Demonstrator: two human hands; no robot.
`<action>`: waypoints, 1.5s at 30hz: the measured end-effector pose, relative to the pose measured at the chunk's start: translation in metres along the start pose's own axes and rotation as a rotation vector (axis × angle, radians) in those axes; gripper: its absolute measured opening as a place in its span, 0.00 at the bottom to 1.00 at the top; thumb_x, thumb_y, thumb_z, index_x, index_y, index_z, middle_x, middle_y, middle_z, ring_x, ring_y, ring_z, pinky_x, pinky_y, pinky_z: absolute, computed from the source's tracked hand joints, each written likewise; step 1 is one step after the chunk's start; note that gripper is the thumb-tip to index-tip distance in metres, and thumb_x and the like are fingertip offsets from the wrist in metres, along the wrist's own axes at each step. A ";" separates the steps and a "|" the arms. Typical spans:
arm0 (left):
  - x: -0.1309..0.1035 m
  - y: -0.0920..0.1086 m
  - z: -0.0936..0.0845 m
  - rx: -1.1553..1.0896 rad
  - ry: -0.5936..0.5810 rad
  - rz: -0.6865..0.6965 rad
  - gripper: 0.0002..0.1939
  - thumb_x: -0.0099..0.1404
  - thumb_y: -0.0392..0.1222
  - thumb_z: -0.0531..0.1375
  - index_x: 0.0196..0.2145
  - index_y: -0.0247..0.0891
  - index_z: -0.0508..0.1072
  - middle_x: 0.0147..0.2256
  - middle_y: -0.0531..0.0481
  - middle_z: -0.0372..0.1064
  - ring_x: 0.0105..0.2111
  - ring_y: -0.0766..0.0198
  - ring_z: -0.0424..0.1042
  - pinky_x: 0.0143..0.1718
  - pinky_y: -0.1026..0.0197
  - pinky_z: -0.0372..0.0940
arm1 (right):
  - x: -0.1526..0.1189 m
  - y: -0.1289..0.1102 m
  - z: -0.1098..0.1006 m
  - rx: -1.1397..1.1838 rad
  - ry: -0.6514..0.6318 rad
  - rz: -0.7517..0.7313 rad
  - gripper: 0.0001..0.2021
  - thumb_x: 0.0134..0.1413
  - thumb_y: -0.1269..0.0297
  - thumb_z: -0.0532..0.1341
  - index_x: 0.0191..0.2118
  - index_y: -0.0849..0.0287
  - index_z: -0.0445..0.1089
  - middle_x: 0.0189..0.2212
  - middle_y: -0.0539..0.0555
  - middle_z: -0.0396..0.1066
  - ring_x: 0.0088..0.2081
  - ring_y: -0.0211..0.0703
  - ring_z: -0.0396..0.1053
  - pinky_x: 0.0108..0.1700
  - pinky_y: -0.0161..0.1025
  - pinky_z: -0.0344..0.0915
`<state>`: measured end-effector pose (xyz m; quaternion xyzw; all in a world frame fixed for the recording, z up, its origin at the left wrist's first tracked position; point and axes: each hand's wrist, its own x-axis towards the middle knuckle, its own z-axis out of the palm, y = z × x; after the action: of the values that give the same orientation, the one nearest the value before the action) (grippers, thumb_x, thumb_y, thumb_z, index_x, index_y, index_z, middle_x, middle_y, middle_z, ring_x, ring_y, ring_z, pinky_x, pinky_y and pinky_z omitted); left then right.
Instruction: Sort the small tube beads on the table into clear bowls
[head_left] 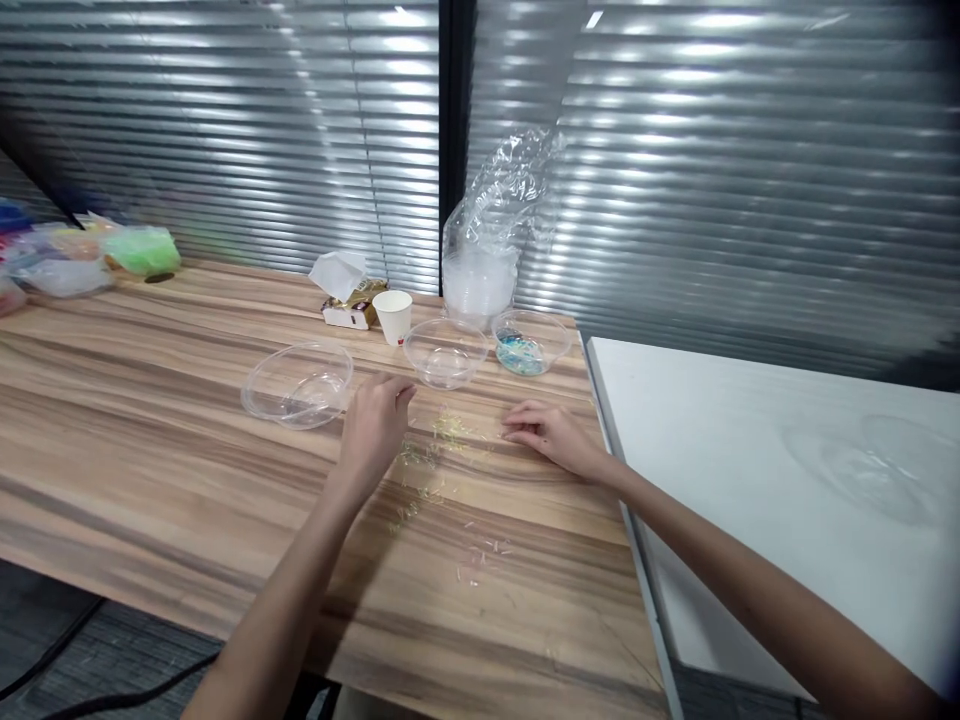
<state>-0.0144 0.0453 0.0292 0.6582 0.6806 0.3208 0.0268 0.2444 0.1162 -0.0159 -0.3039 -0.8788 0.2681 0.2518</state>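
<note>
On the wood-grained table [187, 430], small loose bits lie scattered between and below two bare hands. The yellow bits [451, 430] sit in a thin heap between the hands, the green bits [418, 455] lie just below and to the left of them, and the pink bits [480, 560] are spread nearer the person.

The left hand [375, 418] is just left of the yellow bits, its fingers bent in toward the thumb; whether anything is pinched there cannot be told. The right hand [553, 436] is on the other side of the yellow bits, low over the table, its fingers loosely curled with the thumb beneath; whether they grasp a bit cannot be told either.

Beyond the hands are three clear bowls. The left bowl [300, 388] is beside the left hand; the middle bowl [446, 362] and the right bowl [551, 345] are next to each other, the right one with blue bits [520, 353] in it. Behind them, a clear bag [487, 225] surrounds a stack of bowls [480, 285]. The white cup [393, 318] stands upright beside the tissue pack [349, 310]. Coloured bags [139, 250] lie at the far left. To the right is a white table [720, 480], with blinds [712, 170] behind.
</note>
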 end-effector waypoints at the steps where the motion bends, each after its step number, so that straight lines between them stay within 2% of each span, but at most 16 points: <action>1: 0.009 -0.006 0.005 0.026 -0.089 -0.030 0.10 0.65 0.34 0.55 0.31 0.33 0.77 0.32 0.43 0.73 0.35 0.56 0.70 0.36 0.60 0.61 | 0.002 0.004 0.001 0.012 -0.008 0.003 0.05 0.57 0.70 0.62 0.38 0.57 0.76 0.40 0.55 0.74 0.39 0.46 0.72 0.41 0.41 0.68; 3: 0.019 -0.017 0.016 0.029 -0.201 -0.039 0.09 0.63 0.34 0.57 0.29 0.34 0.77 0.30 0.43 0.74 0.34 0.57 0.71 0.36 0.61 0.61 | 0.004 0.007 0.004 0.036 -0.006 -0.006 0.06 0.58 0.69 0.61 0.37 0.57 0.76 0.38 0.54 0.74 0.38 0.45 0.72 0.41 0.41 0.68; 5: 0.020 -0.023 0.025 0.014 -0.244 -0.023 0.09 0.62 0.34 0.58 0.28 0.34 0.78 0.29 0.44 0.74 0.34 0.57 0.72 0.36 0.62 0.61 | 0.003 0.008 0.007 0.051 -0.006 -0.026 0.06 0.58 0.70 0.60 0.36 0.57 0.76 0.37 0.54 0.74 0.38 0.44 0.72 0.41 0.40 0.67; 11: 0.014 -0.028 0.038 0.007 -0.279 -0.012 0.06 0.61 0.37 0.60 0.30 0.36 0.78 0.30 0.45 0.74 0.33 0.58 0.72 0.37 0.62 0.62 | 0.004 -0.001 0.006 0.066 -0.013 -0.029 0.07 0.58 0.71 0.59 0.32 0.57 0.75 0.34 0.53 0.73 0.36 0.43 0.71 0.40 0.40 0.65; 18: 0.012 -0.024 0.041 0.026 -0.285 -0.012 0.06 0.62 0.34 0.59 0.28 0.34 0.75 0.32 0.45 0.74 0.35 0.57 0.71 0.36 0.62 0.61 | 0.005 -0.009 0.008 0.005 -0.045 0.001 0.09 0.58 0.76 0.55 0.32 0.59 0.71 0.33 0.54 0.71 0.36 0.44 0.69 0.39 0.40 0.65; 21: 0.009 -0.025 0.044 0.033 -0.290 0.000 0.07 0.63 0.33 0.57 0.30 0.34 0.74 0.33 0.43 0.73 0.36 0.56 0.71 0.38 0.60 0.61 | -0.005 -0.018 0.010 -0.007 -0.028 -0.026 0.08 0.60 0.74 0.54 0.33 0.59 0.69 0.33 0.54 0.69 0.36 0.44 0.68 0.40 0.41 0.65; 24: 0.008 -0.030 0.047 0.025 -0.305 0.006 0.07 0.64 0.33 0.56 0.31 0.33 0.74 0.33 0.42 0.73 0.37 0.55 0.70 0.39 0.59 0.61 | -0.027 -0.036 0.013 -0.026 -0.039 -0.130 0.08 0.64 0.70 0.53 0.36 0.59 0.68 0.35 0.55 0.69 0.39 0.44 0.67 0.41 0.43 0.66; 27: 0.011 -0.032 0.044 -0.012 -0.333 0.016 0.08 0.64 0.32 0.55 0.30 0.33 0.73 0.33 0.42 0.73 0.37 0.55 0.70 0.39 0.59 0.62 | -0.053 -0.054 0.018 -0.028 -0.119 -0.232 0.10 0.66 0.69 0.51 0.38 0.58 0.70 0.37 0.56 0.70 0.39 0.44 0.67 0.41 0.42 0.66; 29: 0.012 -0.026 0.034 -0.055 -0.366 0.044 0.09 0.63 0.31 0.54 0.29 0.33 0.74 0.32 0.44 0.73 0.36 0.58 0.71 0.38 0.60 0.62 | -0.066 -0.062 0.022 0.004 -0.163 -0.247 0.11 0.67 0.67 0.51 0.39 0.57 0.71 0.37 0.56 0.70 0.39 0.43 0.67 0.39 0.41 0.66; 32: 0.006 -0.005 0.014 -0.215 -0.522 0.170 0.08 0.61 0.30 0.56 0.28 0.36 0.74 0.29 0.51 0.74 0.31 0.64 0.72 0.34 0.66 0.63 | -0.072 -0.063 0.025 0.065 -0.160 -0.236 0.09 0.65 0.64 0.55 0.40 0.55 0.72 0.36 0.55 0.71 0.39 0.43 0.69 0.40 0.41 0.67; 35: -0.009 0.020 0.004 -0.492 -0.847 0.381 0.07 0.59 0.28 0.59 0.29 0.36 0.76 0.28 0.52 0.74 0.28 0.66 0.72 0.30 0.68 0.62 | -0.060 -0.054 0.021 0.078 -0.096 -0.204 0.08 0.64 0.63 0.56 0.41 0.55 0.73 0.37 0.55 0.73 0.39 0.44 0.69 0.40 0.41 0.68; 37: -0.023 0.032 0.008 -0.564 -1.026 0.487 0.09 0.58 0.26 0.60 0.29 0.36 0.76 0.28 0.52 0.75 0.27 0.67 0.72 0.29 0.69 0.61 | -0.043 -0.045 0.016 0.032 -0.009 -0.178 0.09 0.64 0.63 0.56 0.41 0.56 0.74 0.36 0.55 0.73 0.39 0.45 0.69 0.41 0.44 0.68; 38: -0.029 0.036 0.013 -0.567 -1.077 0.526 0.10 0.58 0.24 0.59 0.29 0.36 0.76 0.28 0.52 0.75 0.27 0.67 0.72 0.29 0.69 0.61 | -0.033 -0.039 0.014 0.005 0.021 -0.163 0.09 0.64 0.64 0.56 0.41 0.56 0.74 0.37 0.56 0.73 0.41 0.46 0.69 0.42 0.45 0.67; 40: -0.039 0.040 0.024 -0.532 -1.092 0.574 0.12 0.57 0.22 0.59 0.28 0.36 0.76 0.27 0.52 0.75 0.28 0.67 0.72 0.30 0.69 0.61 | -0.011 -0.029 0.010 -0.023 0.036 -0.152 0.09 0.63 0.66 0.57 0.41 0.57 0.75 0.37 0.57 0.73 0.42 0.48 0.69 0.44 0.46 0.67; 42: -0.045 0.041 0.032 -0.501 -1.055 0.589 0.12 0.57 0.21 0.59 0.28 0.36 0.77 0.28 0.50 0.75 0.28 0.66 0.73 0.31 0.69 0.62 | 0.010 -0.020 0.009 -0.013 0.006 -0.136 0.08 0.62 0.68 0.58 0.40 0.58 0.75 0.38 0.56 0.74 0.42 0.48 0.70 0.44 0.44 0.67; 45: -0.042 0.040 0.033 -0.549 -1.057 0.574 0.09 0.58 0.26 0.63 0.30 0.38 0.79 0.29 0.50 0.77 0.29 0.65 0.74 0.32 0.69 0.63 | 0.034 -0.011 0.013 0.027 -0.087 -0.152 0.08 0.60 0.70 0.59 0.40 0.59 0.76 0.38 0.56 0.74 0.39 0.45 0.71 0.43 0.41 0.67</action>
<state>0.0417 0.0168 0.0061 0.8516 0.2668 0.1111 0.4374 0.2093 0.1272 -0.0087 -0.2210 -0.9057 0.2732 0.2370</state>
